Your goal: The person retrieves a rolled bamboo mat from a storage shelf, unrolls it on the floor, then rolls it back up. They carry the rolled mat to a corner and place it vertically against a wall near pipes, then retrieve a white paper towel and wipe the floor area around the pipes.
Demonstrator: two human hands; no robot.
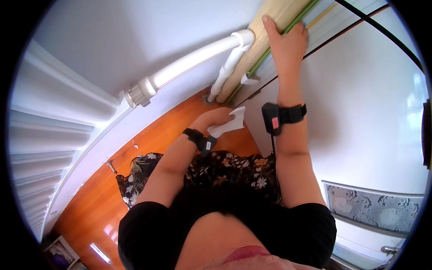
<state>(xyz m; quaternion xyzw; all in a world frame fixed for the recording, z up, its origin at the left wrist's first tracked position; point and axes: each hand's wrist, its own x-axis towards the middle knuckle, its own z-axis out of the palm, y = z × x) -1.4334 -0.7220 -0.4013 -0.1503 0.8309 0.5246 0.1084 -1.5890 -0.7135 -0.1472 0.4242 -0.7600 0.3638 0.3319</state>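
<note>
My left hand (217, 118) holds a crumpled sheet of white tissue or paper (233, 123), low near the corner by the pipes. Higher up, my right hand (289, 44) grips a tall, pale wood-coloured panel or roll (276, 15). The thumb lies on its tan face, and the fingers curl past its green edging (297, 20); the fingertips are partly hidden. This tall piece stands upright between the wall and a white cabinet (344, 101).
White pipes (199, 62) run from a white radiator (47, 128) to the corner and down to the orange wood floor (141, 141). A small white bracket (249, 79) sticks out beside the green edging. A black cable (381, 30) crosses at upper right. A patterned drawer front (374, 207) is lower right.
</note>
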